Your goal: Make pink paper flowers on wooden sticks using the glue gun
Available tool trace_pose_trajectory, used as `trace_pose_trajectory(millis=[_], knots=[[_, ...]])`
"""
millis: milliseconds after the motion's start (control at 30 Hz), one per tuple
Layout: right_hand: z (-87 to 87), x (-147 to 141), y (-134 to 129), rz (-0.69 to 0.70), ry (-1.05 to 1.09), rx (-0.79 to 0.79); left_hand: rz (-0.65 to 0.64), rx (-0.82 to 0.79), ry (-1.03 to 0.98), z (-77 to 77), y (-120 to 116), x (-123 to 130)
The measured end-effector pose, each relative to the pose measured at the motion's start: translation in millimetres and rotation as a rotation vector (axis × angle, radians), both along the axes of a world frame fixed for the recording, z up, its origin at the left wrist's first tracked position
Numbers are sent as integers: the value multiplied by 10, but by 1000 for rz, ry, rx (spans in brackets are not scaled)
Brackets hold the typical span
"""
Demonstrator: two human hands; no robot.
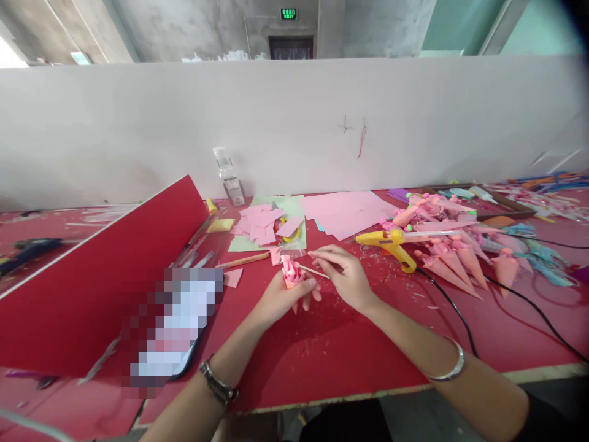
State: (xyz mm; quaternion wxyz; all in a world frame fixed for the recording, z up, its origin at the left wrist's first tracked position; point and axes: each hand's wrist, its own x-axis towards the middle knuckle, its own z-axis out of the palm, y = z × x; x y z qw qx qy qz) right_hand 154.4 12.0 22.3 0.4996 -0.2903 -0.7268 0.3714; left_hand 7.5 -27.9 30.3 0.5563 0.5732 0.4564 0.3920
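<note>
My left hand (291, 294) is closed around a small pink paper rose (292, 270), its folded petals facing up between thumb and fingers. Just right of the flower is my right hand (347, 276), with thumb and forefinger drawn together; whatever they may pinch is too small to make out. A thin pale stick (315, 271) runs from beside the rose toward my right palm, and I cannot tell whether a hand holds it. Behind the rose lie a scrap of pink paper (275, 255) and a wooden-handled tool (243, 261).
A yellow glue gun (386, 243) with a black cord lies right of my hands, before a heap of pink paper cones (453, 258). Pink paper pieces (260, 224) and sheets (345, 212) lie behind. Left are a phone (179, 325) and a standing red board (101, 276).
</note>
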Motion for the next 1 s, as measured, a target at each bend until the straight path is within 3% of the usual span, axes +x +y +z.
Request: trace_pose_trajectory(millis=[133,267,567,833,1000], knots=[[-26,-11,2,80,75,-85,-17,15,-29,-3,-1,-11],[-55,-13,-6,68,88,-162,-23,64,-69,-20,15,-16],[18,-2,-34,92,-81,49,180,6,-156,-69,56,-13],[0,-20,-83,196,-120,-26,162,-21,-144,-100,60,-16],[-1,-24,-79,189,-146,-13,154,-16,-116,-128,66,-20]])
